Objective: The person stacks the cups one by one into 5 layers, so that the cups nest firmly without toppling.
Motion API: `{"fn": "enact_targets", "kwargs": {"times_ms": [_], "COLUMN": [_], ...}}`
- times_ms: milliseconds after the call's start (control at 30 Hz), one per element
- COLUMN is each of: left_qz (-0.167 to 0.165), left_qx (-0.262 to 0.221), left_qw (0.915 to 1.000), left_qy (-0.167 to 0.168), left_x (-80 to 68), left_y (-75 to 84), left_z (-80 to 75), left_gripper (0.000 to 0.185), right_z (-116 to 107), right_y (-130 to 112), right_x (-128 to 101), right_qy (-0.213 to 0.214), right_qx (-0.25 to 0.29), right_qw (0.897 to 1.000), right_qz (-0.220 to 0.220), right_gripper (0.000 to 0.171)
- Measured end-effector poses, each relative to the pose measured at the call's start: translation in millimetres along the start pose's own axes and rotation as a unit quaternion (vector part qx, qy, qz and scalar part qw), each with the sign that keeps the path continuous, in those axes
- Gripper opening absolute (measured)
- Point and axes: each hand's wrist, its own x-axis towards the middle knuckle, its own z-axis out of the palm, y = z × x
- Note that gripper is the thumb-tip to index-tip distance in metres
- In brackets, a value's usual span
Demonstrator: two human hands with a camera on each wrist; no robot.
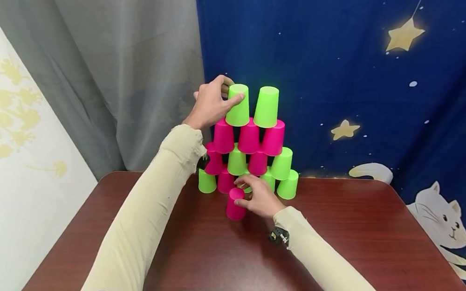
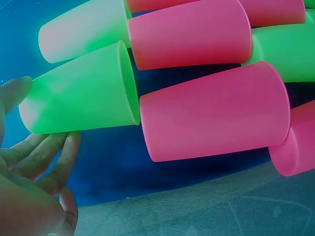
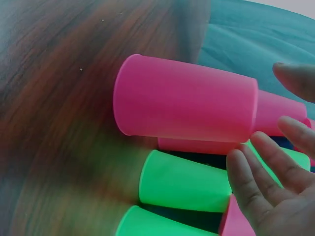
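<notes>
Your worktop (image 1: 352, 246) carries a pyramid of cups (image 1: 246, 153) stacked upside down in pink and green rows, standing at the far edge against the blue star backdrop (image 1: 353, 35). At the pyramid's top left, your left hand (image 1: 209, 103) has its grip curled round the green cup (image 1: 237, 105), thumb on the near side and fingers behind, seated on the pink row beside the other top green cup (image 1: 266, 107). Just in front of the pyramid's base, your right hand (image 1: 259, 199) touches the lone pink cup (image 1: 234, 204) with fingers fairly straight, not wrapped. You look to be setting or steadying the top row; next, let go gently, without nudging the pyramid
</notes>
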Motion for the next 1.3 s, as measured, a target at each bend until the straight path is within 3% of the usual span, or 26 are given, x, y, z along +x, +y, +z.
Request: {"fn": "enact_targets", "kwargs": {"times_ms": [367, 667, 867, 1000, 1100, 1300], "left_qz": [-0.014, -0.019, -0.001, 0.013, 0.021, -0.013], "left_qx": [0.012, 0.022, 0.011, -0.010, -0.029, -0.065], "left_qw": [0.9997, 0.9993, 0.9999, 0.9997, 0.9992, 0.9978], "left_qy": [-0.014, -0.021, 0.003, 0.015, 0.017, -0.008], "left_x": [-0.4, -12.4, -40.9, -65.2, -86.1, -131.9], "left_y": [-6.3, -18.4, -31.5, -51.2, -69.2, -100.4], "left_z": [1.1, -2.7, -6.1, -2.7, 5.4, 30.9], "left_gripper": [0.058, 0.063, 0.055, 0.050, 0.046, 0.038], "right_z": [13.8, 22.9, 27.5, 27.2, 24.9, 16.7], "right_y": [10.6, 16.9, 23.5, 26.9, 29.3, 31.3], "right_x": [2.2, 0.5, 0.0, 0.2, 0.4, -0.4], "right_qy": [-0.003, 0.012, 0.029, 0.031, 0.028, 0.028], "right_qx": [0.033, 0.041, 0.060, 0.064, 0.065, 0.073], "right_qw": [0.999, 0.998, 0.997, 0.997, 0.997, 0.996], "right_qz": [0.022, 0.040, 0.035, 0.033, 0.034, 0.041], "right_gripper": [0.055, 0.049, 0.045, 0.045, 0.045, 0.045]}}
